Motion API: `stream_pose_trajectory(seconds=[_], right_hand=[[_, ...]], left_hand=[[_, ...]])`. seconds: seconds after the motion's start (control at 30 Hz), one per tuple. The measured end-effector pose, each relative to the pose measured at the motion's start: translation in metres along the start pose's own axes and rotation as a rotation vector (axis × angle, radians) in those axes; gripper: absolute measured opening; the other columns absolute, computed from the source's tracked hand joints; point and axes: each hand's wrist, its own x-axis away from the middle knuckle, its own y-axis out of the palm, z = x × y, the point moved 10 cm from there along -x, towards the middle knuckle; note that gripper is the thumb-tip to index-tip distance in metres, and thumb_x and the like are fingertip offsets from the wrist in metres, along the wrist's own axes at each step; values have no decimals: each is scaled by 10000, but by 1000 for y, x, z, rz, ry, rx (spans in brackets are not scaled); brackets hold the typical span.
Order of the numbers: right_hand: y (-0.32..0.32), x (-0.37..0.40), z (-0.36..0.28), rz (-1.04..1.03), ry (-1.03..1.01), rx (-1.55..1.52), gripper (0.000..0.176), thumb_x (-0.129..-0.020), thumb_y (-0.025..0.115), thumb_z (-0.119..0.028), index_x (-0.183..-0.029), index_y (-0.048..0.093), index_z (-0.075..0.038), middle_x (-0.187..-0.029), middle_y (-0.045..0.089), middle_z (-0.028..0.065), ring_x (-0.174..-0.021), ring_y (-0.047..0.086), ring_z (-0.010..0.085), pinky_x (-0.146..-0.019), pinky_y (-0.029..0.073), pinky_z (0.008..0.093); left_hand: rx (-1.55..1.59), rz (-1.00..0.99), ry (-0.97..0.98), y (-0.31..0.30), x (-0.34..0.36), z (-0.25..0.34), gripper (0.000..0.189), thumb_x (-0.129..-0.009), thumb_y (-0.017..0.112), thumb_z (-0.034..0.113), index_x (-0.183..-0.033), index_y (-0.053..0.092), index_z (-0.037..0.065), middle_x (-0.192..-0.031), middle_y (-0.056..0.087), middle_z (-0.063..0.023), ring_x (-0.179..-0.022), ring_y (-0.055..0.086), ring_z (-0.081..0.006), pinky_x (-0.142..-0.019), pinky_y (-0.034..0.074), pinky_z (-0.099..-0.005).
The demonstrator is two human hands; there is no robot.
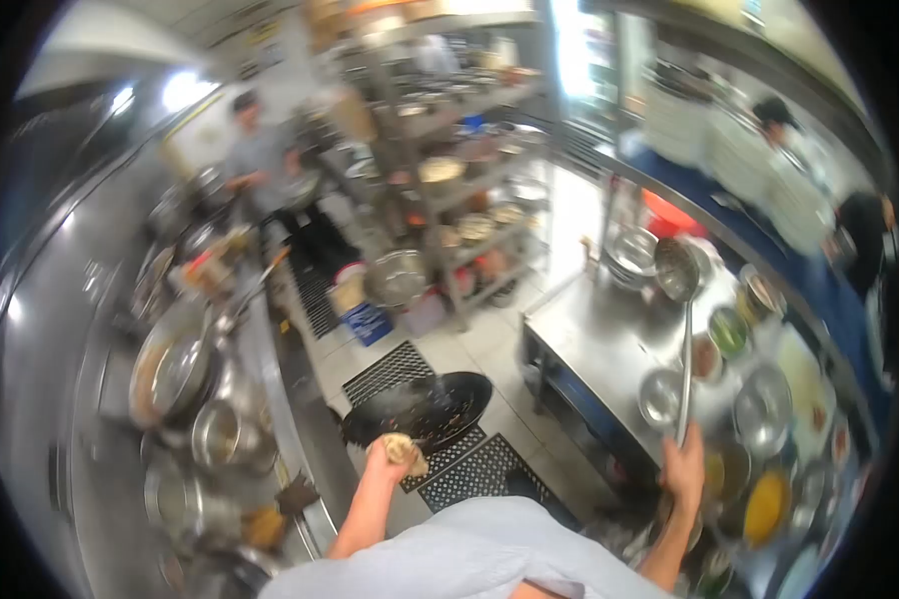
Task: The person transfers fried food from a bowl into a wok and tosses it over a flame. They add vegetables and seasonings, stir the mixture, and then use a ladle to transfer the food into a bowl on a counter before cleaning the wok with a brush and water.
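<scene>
My left hand [382, 461] is closed around a pale folded cloth [402, 449] at the near edge of a black wok [425, 409]. The wok hangs over the floor in front of me, tilted, with small bits of food inside. The part of the wok under the cloth is hidden. My right hand [682, 469] is wrapped round the handle of a long metal strainer ladle [677, 270]. Its round, speckled bowl points away from me, above the steel table [594, 324] on the right. Near the ladle's handle sits a metal bowl [661, 397].
Left is a stove counter with a large pan [170, 364] and a pot [220, 434]. Shelves [469, 190] and a blue bucket [368, 321] stand ahead, near a co-worker [260, 160]. Perforated mats [479, 479] cover the floor. Another person [799, 180] stands beyond the right counter.
</scene>
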Motion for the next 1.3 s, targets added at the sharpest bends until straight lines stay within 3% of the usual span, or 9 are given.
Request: stream_pose_trajectory(seconds=[0.03, 0.13, 0.3, 0.47, 0.57, 0.63, 0.9, 1.1, 1.3], right_hand=[[25, -1, -22, -64, -88, 33, 544, -827, 573, -132, -1317, 412, 43, -746, 567, 114, -423, 483, 139, -354, 382, 265], [136, 23, -110, -332, -665, 311, 436, -840, 607, -204, -1196, 470, 6, -848, 616, 322, -767, 618, 478, -659, 509, 493], [326, 132, -150, -1129, -955, 405, 341, -868, 551, -157, -1131, 393, -8, -704, 604, 287, -665, 593, 489, -627, 471, 556], [357, 171, -203, -1487, -912, 187, 348, -903, 559, -250, -1141, 421, -38, -756, 608, 252, -639, 591, 447, -615, 450, 516], [376, 194, -202, -1793, -669, 73, 338, -922, 566, -261, -1116, 427, -21, -621, 560, 125, -445, 548, 235, -442, 438, 378], [378, 212, -205, -1988, -499, 21, 386, -934, 580, -218, -1242, 426, -44, -667, 485, 14, -424, 446, 76, -371, 378, 249], [426, 287, -187, -2409, -280, -74, 298, -950, 547, -222, -1127, 427, -15, -642, 518, 18, -365, 414, 76, -352, 347, 255], [502, 385, -233, -2235, -715, 252, 673, -894, 639, -318, -1385, 321, 15, -623, 515, 17, -472, 511, 113, -417, 418, 279], [552, 470, -172, -2382, -372, 391, 398, -897, 638, -188, -1227, 504, -8, -524, 455, -16, -395, 428, 89, -374, 335, 246]], left_hand=[[49, 1, -33, 21, 12, 5, 144, -886, 452, 198, -857, 555, 101, -751, 559, -69, -674, 547, -258, -659, 485, -453], [161, -58, 37, 52, 14, 45, 143, -869, 468, 215, -859, 537, 90, -748, 541, -73, -632, 541, -233, -706, 533, -459], [352, -141, 360, 70, 66, 127, 115, -836, 518, 205, -837, 540, 92, -766, 567, -104, -619, 573, -258, -704, 551, -444], [327, -112, 817, 36, 224, 168, 94, -833, 524, 152, -908, 517, 96, -797, 587, -132, -729, 635, -332, -611, 587, -408], [282, -290, 968, -4, 281, 174, 88, -863, 496, 169, -891, 494, 85, -845, 629, -210, -675, 618, -323, -602, 575, -391], [333, -42, 1140, -31, 330, 157, 57, -877, 483, 150, -845, 468, 106, -802, 613, -181, -706, 621, -311, -618, 550, -373], [525, 533, 1404, -225, 415, 67, 79, -860, 531, 142, -873, 500, 71, -816, 591, -108, -579, 565, -185, -564, 555, -307], [646, 975, 1428, -323, 429, 6, 130, -893, 504, 181, -860, 546, 63, -777, 603, -74, -614, 603, -189, -548, 549, -291], [926, 707, 1406, -369, 392, 24, 116, -877, 517, 160, -800, 537, 76, -724, 574, -60, -611, 593, -190, -541, 505, -296]])
